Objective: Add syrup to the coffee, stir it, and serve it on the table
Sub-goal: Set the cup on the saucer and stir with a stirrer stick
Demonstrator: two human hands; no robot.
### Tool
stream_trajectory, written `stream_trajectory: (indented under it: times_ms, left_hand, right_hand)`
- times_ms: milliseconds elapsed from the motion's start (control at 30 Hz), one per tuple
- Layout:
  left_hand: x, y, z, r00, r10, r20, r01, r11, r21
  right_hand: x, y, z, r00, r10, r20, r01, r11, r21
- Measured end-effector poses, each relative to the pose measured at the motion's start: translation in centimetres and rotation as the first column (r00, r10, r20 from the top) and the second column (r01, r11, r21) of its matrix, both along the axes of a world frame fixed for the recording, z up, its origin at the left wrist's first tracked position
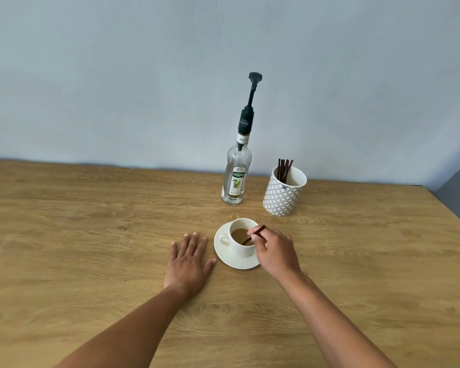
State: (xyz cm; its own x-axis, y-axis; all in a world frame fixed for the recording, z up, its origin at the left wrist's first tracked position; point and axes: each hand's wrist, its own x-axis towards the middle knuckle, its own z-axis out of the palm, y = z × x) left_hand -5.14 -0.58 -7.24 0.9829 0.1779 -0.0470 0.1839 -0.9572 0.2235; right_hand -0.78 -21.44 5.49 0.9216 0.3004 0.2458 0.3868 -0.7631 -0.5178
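Observation:
A white cup [241,248] of light brown coffee stands on a white saucer [225,257] in the middle of the wooden table, its handle pointing left. My right hand [275,251] pinches a dark brown stir stick [253,235] whose lower end dips into the coffee. My left hand [187,261] lies flat on the table just left of the saucer, fingers spread, holding nothing. Behind the cup stands a clear syrup bottle [235,179] with a tall dark pump on top.
A patterned white and grey holder [282,196] with several dark stir sticks stands right of the bottle. The table [91,221] meets a pale blue wall at the back; its right edge runs diagonally at the far right.

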Motion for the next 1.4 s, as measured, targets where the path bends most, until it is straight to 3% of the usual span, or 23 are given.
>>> stream_trajectory:
  times_ms: [200, 300, 467, 567, 933, 1033, 1167, 1267, 1400]
  left_hand:
    - [0.0, 0.1, 0.0, 1.000, -0.008, 0.006, 0.008, 1.000, -0.008]
    - [0.0, 0.1, 0.0, 1.000, -0.012, 0.008, 0.012, 1.000, -0.014]
    - [0.0, 0.1, 0.1, 1.000, -0.016, 0.010, 0.017, 1.000, -0.024]
    - [-0.1, 0.1, 0.2, 1.000, -0.019, 0.011, 0.020, 0.999, -0.033]
    - [-0.4, 0.2, 0.3, 0.999, -0.025, 0.022, 0.026, 0.999, -0.035]
    - [-0.5, 0.2, 0.3, 0.999, -0.027, 0.024, 0.028, 0.999, -0.037]
    - [-0.6, 0.1, 0.3, 0.999, -0.021, 0.026, 0.022, 0.999, -0.034]
    - [-1.3, -0.4, 0.4, 0.999, -0.014, 0.040, 0.015, 0.999, -0.030]
    - [-3.4, -1.9, 0.3, 0.999, 0.024, 0.049, -0.021, 0.998, -0.056]
  right_hand:
    - [-0.8, -0.4, 0.0, 0.995, -0.080, 0.067, 0.085, 0.994, -0.076]
    - [-1.3, -0.7, 0.4, 0.993, -0.107, 0.044, 0.105, 0.994, 0.037]
    - [-2.9, -0.9, 1.4, 0.976, -0.154, 0.156, 0.119, 0.970, 0.211]
    - [-3.8, -1.2, 1.5, 0.962, -0.180, 0.207, 0.131, 0.965, 0.229]
    - [-4.6, -2.1, 1.4, 0.963, -0.223, 0.152, 0.183, 0.953, 0.242]
    - [-4.5, -2.4, 1.0, 0.965, -0.253, 0.066, 0.224, 0.932, 0.285]
    - [-4.4, -3.2, 0.9, 0.943, -0.289, -0.164, 0.332, 0.790, 0.516]
    - [-4.8, -4.5, 1.1, 0.910, -0.273, -0.312, 0.414, 0.584, 0.698]
    - [-6.4, -7.0, 0.8, 0.848, -0.170, -0.503, 0.531, 0.286, 0.798]
